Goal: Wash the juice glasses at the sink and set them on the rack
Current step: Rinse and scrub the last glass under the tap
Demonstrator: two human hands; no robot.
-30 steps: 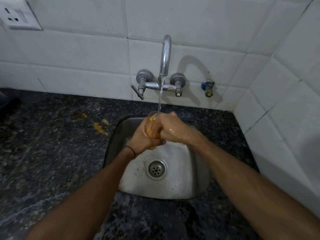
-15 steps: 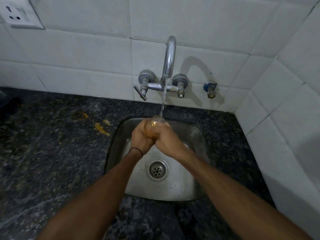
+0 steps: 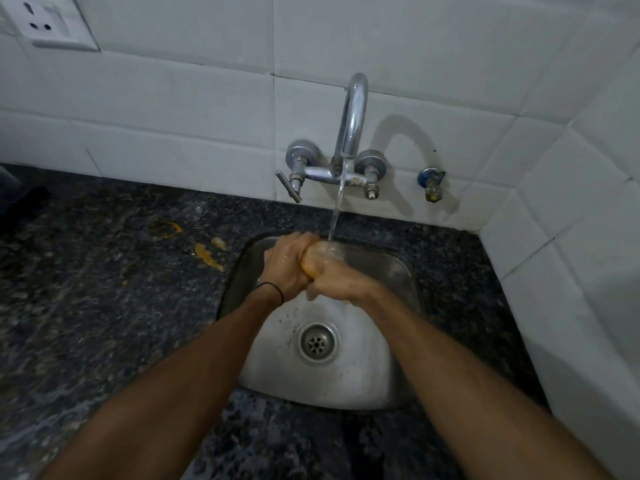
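— What is shown over the basin?

— A clear juice glass tinted orange [image 3: 313, 259] is held above the back half of a small stainless-steel sink [image 3: 398, 382], directly under a thin stream of water [image 3: 337, 206] poured from a curved chrome wall tap [image 3: 351, 116]. The stream is seen landing on the glass's upper end.

— How is the glass gripped?

— It is clasped from both sides. The left hand [image 3: 285, 266] is wrapped round its left side, fingers curled over the top; the right hand [image 3: 337, 282] is closed round its lower right side, fingers bent tight against it. Most of the glass is hidden by the two hands (only an orange patch between them can be made out). A thin black band [image 3: 273, 291] is worn on the left wrist.

— And the surroundings?

— The sink is set into a dark speckled stone counter [image 3: 104, 323]. A round metal drain [image 3: 318, 342] is seen in the sink floor, below the hands and apart from them. Orange smears [image 3: 207, 254] are left on the counter just left of the sink. White wall tiles [image 3: 173, 98] are seen behind, with a white socket plate [image 3: 52, 26] at the upper left and a small blue-handled valve [image 3: 431, 183] right of the tap.
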